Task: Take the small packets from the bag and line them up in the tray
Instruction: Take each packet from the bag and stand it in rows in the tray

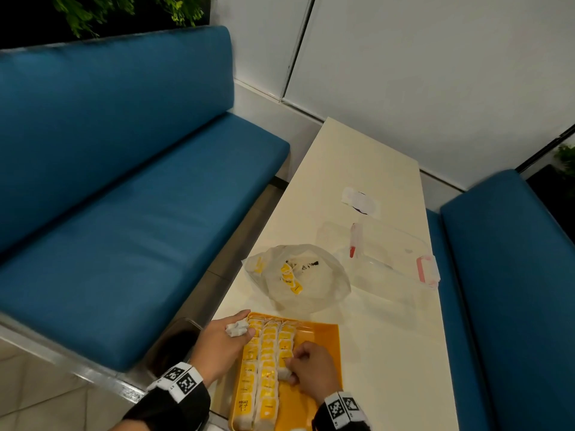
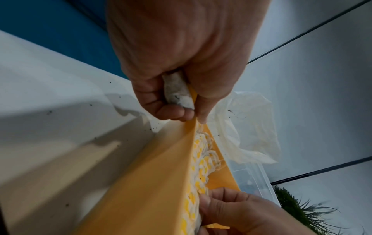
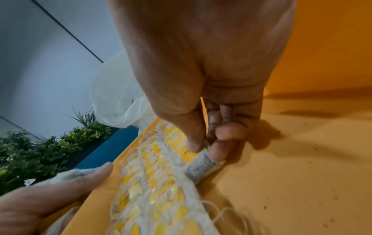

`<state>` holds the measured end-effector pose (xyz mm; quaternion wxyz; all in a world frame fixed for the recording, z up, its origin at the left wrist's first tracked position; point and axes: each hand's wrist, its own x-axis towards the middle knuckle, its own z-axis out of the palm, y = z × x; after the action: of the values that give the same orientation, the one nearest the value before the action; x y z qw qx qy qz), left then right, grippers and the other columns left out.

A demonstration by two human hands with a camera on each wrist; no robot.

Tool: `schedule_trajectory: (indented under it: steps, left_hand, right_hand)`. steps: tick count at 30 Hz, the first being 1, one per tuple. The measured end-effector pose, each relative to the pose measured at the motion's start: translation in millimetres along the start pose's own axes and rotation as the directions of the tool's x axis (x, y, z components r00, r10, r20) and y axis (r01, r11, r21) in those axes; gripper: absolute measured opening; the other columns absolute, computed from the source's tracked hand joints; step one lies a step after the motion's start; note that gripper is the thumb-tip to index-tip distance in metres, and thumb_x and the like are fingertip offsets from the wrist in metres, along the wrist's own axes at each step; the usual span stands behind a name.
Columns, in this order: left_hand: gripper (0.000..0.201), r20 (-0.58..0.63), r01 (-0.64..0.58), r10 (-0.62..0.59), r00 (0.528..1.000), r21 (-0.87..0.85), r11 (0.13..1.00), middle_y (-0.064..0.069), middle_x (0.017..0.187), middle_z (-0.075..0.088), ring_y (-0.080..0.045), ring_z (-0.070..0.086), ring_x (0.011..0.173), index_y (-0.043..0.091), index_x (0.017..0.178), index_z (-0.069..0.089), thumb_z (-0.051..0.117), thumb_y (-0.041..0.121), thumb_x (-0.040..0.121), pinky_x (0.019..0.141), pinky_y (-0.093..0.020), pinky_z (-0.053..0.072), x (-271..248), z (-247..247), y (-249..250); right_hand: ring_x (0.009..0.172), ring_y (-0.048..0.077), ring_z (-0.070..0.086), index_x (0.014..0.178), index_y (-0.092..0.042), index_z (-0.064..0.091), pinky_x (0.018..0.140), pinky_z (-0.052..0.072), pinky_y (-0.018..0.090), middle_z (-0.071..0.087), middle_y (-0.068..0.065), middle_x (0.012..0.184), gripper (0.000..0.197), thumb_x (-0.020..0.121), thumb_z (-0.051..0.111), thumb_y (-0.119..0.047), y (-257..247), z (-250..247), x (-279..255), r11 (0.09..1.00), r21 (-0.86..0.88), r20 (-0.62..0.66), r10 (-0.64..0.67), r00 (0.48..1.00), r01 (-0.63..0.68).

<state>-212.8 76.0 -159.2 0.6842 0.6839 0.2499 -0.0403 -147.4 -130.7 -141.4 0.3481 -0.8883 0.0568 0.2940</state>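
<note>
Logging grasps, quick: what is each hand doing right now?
Left hand: grip closed on a packet.
Right hand: grip pinches a packet in the tray.

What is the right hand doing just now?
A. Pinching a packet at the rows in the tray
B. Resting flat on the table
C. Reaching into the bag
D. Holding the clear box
A: the right hand pinches a packet beside the rows in the tray, away from the bag.
</note>
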Motion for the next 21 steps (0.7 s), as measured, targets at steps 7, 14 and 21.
schedule_trajectory:
  steps: [7, 14, 21]
  left_hand:
    - [0.049, -0.017, 0.012, -0.011, 1.0, 0.027, 1.0, 0.008, 0.121, 0.072, -0.005, 0.068, 0.108, 0.019, 0.139, 0.062, 0.075, 0.019, 0.092, 0.094, -0.025, 0.057, 0.9, 2.1, 2.4]
    - [0.048, -0.015, -0.001, 0.002, 1.0, 0.048, 0.999, 0.01, 0.119, 0.071, -0.004, 0.067, 0.107, 0.02, 0.14, 0.061, 0.073, 0.02, 0.094, 0.091, -0.018, 0.055, 0.0, 2.9, 5.1]
    - [0.036, 0.009, 0.007, -0.008, 1.0, 0.037, 0.999, 0.033, 0.091, 0.073, -0.002, 0.069, 0.103, 0.036, 0.126, 0.067, 0.072, 0.019, 0.094, 0.087, -0.02, 0.056, -7.0, 0.7, 15.5]
  right_hand:
    - [0.062, 0.017, 0.065, 0.083, -0.02, 0.054, 0.065, 0.058, 0.038, 0.07, 0.003, 0.076, 0.018, 0.082, 0.072, -0.015, 1.4, 5.8, -0.4, 0.998, -0.054, -0.085, -0.022, 0.996, 0.018]
    - [0.072, 0.002, 0.055, 0.069, -0.027, 0.06, 0.063, 0.043, 0.015, 0.062, -0.007, 0.085, 0.022, 0.067, 0.081, -0.028, 2.2, -0.3, -6.9, 0.959, -0.237, 0.012, -0.159, 0.987, 0.158]
    - [0.075, 0.0, 0.049, 0.072, -0.034, 0.055, 0.062, 0.038, 0.012, 0.054, -0.008, 0.094, 0.023, 0.08, 0.076, -0.027, -5.4, 6.6, -5.8, 0.916, -0.337, 0.014, -0.228, 0.974, 0.219]
